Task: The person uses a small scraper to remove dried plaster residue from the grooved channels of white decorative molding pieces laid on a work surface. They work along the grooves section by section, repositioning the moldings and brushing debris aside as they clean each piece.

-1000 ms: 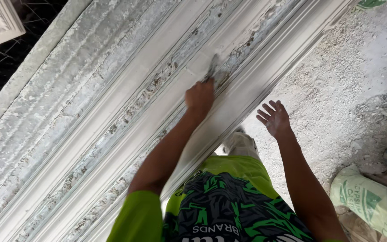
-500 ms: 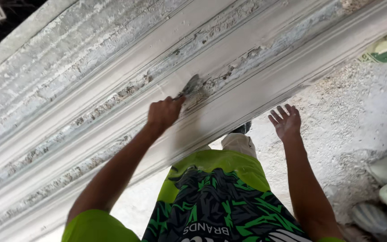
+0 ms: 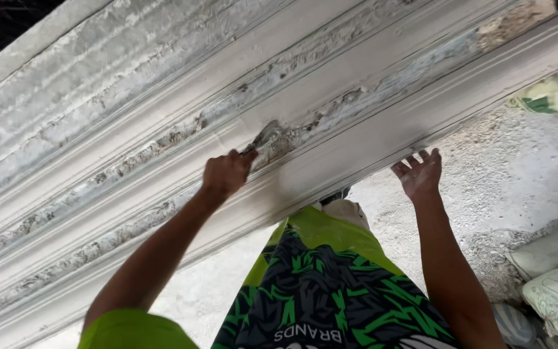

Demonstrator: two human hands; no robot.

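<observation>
A long white plaster moulding with ridges and grooves runs diagonally across the view. My left hand is closed around a small metal scraper, whose blade presses into a rough, crumbly groove of the moulding. My right hand is open with fingers spread, palm up, touching the lower edge of the moulding. My green and black patterned clothing shows below.
The dusty white floor lies under the moulding at right. Several filled sacks lie at the lower right. A green and white bag rests near the moulding's far right end.
My left hand has slid the scraper along the groove. My right hand has moved up from beside the moulding and now touches its lower edge. The view has shifted.
</observation>
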